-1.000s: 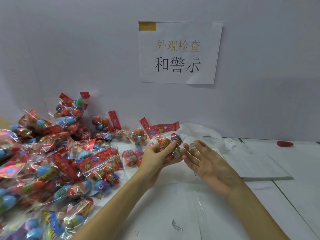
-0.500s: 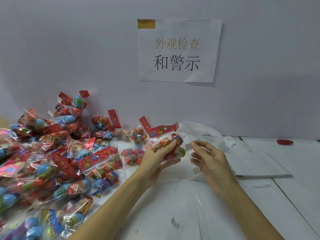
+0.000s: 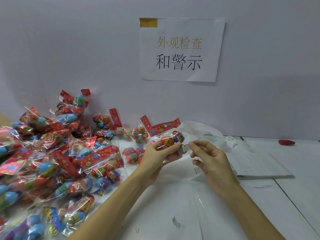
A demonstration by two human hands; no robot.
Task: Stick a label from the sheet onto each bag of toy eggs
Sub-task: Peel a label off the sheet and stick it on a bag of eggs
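Nearest us, a heap of bagged eggs (image 3: 52, 161) covers the bench (image 3: 285, 196) at left. Above mid-bench, our left hand (image 3: 155, 156) grips one bag of toy eggs (image 3: 173, 141); our right hand (image 3: 210, 160) pinches a small label (image 3: 186, 147) against it. Behind hangs a wall sign (image 3: 181, 49).

bags (image 3: 57, 163) – glossy crinkled clear plastic | eggs (image 3: 167, 140) – shiny plastic | wall sign (image 3: 181, 49) – matt paper
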